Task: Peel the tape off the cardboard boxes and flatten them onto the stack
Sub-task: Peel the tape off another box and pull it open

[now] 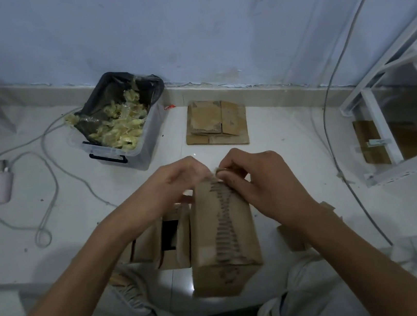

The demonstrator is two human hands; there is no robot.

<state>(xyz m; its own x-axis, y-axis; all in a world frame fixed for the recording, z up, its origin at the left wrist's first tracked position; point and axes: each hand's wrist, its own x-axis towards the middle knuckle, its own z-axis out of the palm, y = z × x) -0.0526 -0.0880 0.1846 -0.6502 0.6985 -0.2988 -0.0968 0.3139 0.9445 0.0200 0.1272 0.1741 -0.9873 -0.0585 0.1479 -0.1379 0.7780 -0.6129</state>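
Pinching tape (pixel 214 175) at box (pixel 223 236) top edge: both hands' grip, left (pixel 171 182), right (pixel 254 175).

Both forearms are bare to the frame's lower corners, with no sleeves, watch or rings in view. The left hand (pixel 175 181) and right hand (pixel 256 175) wear no gloves. The legs are in pale grey trousers (pixel 133 312) (creased, a cuff-like fold showing at each lower leg).
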